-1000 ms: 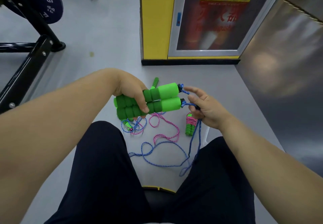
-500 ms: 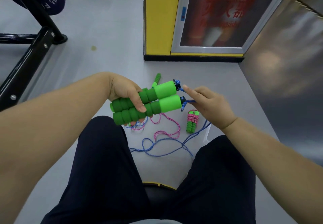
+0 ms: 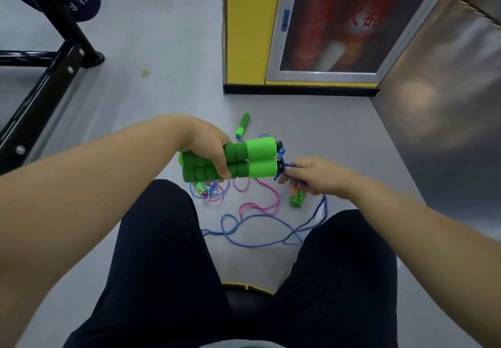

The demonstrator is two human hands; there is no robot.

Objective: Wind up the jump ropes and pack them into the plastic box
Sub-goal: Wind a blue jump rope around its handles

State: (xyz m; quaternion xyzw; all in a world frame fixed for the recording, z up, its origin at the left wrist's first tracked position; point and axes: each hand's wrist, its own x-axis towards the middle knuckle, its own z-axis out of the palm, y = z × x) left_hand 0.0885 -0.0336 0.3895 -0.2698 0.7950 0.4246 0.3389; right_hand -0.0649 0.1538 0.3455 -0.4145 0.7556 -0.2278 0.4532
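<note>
Right hand (image 3: pixel 317 175) dropped, now pinching blue rope (image 3: pixel 287 168) beside green handles (image 3: pixel 230 162).

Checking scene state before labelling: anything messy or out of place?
Yes. The blue rope and pink rope lie in loose, crossing loops on the floor between the knees, not wound. A loose green handle lies apart, farther out. The left hand grips the paired handles; the right hand pinches the blue rope at their ends.
</note>
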